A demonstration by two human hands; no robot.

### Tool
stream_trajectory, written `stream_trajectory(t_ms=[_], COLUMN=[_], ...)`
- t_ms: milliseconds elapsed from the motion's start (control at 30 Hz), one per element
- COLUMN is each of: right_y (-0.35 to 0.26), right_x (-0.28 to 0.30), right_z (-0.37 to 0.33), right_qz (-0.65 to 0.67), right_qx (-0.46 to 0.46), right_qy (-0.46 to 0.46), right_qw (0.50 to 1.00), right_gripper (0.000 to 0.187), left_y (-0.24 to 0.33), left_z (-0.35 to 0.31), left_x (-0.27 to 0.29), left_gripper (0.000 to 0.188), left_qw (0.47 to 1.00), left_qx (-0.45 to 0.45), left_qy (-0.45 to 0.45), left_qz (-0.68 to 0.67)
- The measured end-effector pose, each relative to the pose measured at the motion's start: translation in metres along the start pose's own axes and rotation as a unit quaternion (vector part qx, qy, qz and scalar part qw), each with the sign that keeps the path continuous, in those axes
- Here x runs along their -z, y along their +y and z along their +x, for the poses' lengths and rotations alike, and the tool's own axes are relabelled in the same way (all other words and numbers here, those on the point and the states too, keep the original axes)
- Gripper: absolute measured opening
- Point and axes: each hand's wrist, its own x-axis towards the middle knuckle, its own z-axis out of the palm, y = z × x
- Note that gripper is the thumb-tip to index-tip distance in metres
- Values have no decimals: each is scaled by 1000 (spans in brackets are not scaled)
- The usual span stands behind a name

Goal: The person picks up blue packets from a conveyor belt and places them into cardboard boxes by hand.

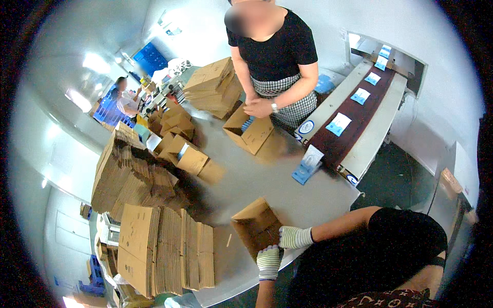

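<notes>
At the edge of the grey table [313,200], our left hand [268,261] and right hand [296,237] grasp an open brown carton [259,226]; tabletop stretches toward the conveyor [328,147].

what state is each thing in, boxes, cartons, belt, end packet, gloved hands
near box, open, no contents visible
left hand, gloved, at the near box's edge
right hand, gloved, at the near box's edge
co-worker's box, open, blue contents showing
front cartons, folded flat, stacked
conveyor belt, carrying spaced packets, motion unclear
end packet, lying at the belt's end
</notes>
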Motion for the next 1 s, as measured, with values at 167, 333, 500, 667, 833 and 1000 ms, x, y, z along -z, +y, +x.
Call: stream_trajectory(t_ms=[167,333,500,667,833,1000], right_y=[-4,-6,4,17,10,8], right_x=[22,8,22,4,12,11], right_z=[7,10,6,6,-1,2], right_qz=[7,-11,16,5,-7,33], right_qx=[3,59,36,64,100,130], right_qy=[-28,21,61,7,55,70], right_qw=[1000,998,997,998,993,988], right_gripper=[14,14,14,16,17,20], left_y=[-8,-33,-15,-1,4,8], left_z=[-12,-34,-21,-20,-30,-40], left_x=[19,9,21,12,3,8], left_gripper=[25,28,30,31,31,33], left_qw=[999,992,994,998,996,994], left_qx=[21,2,41,61,77,104], left_qy=[-12,-114,-104,-25,31,-25], left_qz=[-48,-44,-1,2,-28,-22])
